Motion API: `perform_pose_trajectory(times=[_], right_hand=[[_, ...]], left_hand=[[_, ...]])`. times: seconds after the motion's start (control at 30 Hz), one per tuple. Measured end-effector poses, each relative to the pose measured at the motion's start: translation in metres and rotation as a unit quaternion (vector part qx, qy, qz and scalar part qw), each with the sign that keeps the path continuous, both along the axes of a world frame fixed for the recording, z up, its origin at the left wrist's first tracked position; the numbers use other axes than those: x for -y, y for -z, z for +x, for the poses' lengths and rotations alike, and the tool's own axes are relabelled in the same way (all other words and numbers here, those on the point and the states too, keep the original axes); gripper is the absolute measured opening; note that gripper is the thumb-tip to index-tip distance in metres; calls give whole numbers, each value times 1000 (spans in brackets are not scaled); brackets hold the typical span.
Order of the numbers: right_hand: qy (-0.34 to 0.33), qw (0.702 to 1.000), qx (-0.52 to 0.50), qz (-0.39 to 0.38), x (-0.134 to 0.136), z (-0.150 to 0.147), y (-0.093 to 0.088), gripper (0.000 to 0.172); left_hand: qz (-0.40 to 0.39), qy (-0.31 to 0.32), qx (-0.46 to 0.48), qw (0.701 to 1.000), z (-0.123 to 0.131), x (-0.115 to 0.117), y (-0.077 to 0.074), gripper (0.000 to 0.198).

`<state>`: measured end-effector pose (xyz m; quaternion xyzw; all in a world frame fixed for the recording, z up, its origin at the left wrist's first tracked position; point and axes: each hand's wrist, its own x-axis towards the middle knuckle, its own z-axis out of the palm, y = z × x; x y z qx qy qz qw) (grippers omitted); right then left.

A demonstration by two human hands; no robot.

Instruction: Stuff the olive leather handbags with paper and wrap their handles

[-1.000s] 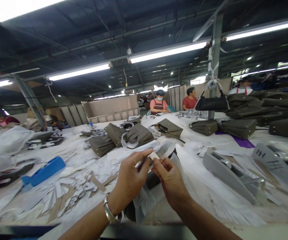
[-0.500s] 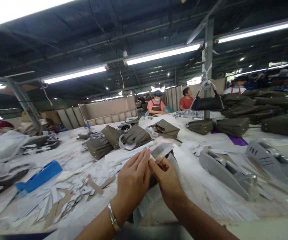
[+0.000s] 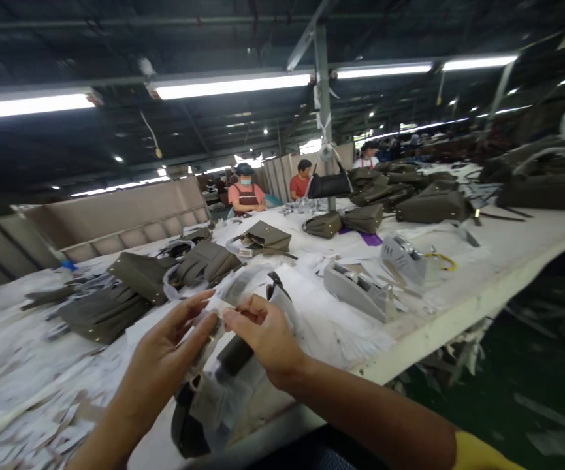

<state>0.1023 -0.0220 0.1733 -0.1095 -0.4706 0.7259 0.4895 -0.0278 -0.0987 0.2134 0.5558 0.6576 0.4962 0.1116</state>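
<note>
A small white piece [image 3: 221,305] is in the air between the two hands, above a dark bag [image 3: 189,427] in clear wrapping. The right hand [image 3: 270,336] pinches it with thumb and forefinger. The left hand [image 3: 164,352] has its fingertips at the other end; whether they grip, I cannot tell. To the right, two grey tape dispensers [image 3: 358,290] stand on the table [image 3: 409,343].
</note>
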Motion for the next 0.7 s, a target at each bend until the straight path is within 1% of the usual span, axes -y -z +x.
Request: perform_pose_trajectory(times=[0.07,0.1,0.13,0.17,0.2,0.23,0.27,0.3,0.33,0.37,0.4,0.43,0.47,0.5,0.57,0.63,0.7], right_hand=[[-7,999,21,25,-4,2,0,30],[-11,998,45,53,-8,6,0,32],[-10,992,81,97,-15,12,2,32],[3,980,125,158,-23,22,4,31],[32,957,176,228,-35,35,7,30],[78,922,231,300,-50,53,11,27],[141,875,284,365,-68,74,16,25],[213,823,342,401,-88,98,22,25],[273,770,406,410,-109,123,29,25],[313,728,465,395,-131,150,37,26],[336,701,520,354,-151,176,44,26],[343,688,569,293,-169,200,52,26],[339,691,596,227,-185,221,59,27],[329,693,611,194,-197,239,66,29],[302,710,620,140,-212,263,76,36],[283,733,610,106,-217,275,81,44],[279,757,586,77,-216,279,80,50]], left_hand=[[-50,18,90,995,-1,-2,-2,64],[-67,20,119,991,0,-3,-2,66],[-73,7,139,988,1,-3,-2,68],[-73,-10,151,986,2,-3,-2,69],[-68,-27,154,985,3,-2,-2,70],[-57,-42,153,986,3,-2,-2,70],[-43,-57,148,986,2,-2,-3,71],[-30,-70,143,987,1,-3,-3,70],[-19,-79,139,987,0,-3,-3,69],[-13,-82,139,987,-2,-4,-3,68],[-13,-82,139,987,-4,-5,-2,67],[-15,-81,139,987,-6,-7,-1,65],[-15,-80,140,987,-8,-8,1,64],[-14,-79,142,987,-10,-9,3,63],[-9,-81,148,986,-12,-11,7,62],[-8,-78,159,984,-15,-13,11,62],[-10,-74,170,983,-17,-15,14,61]])
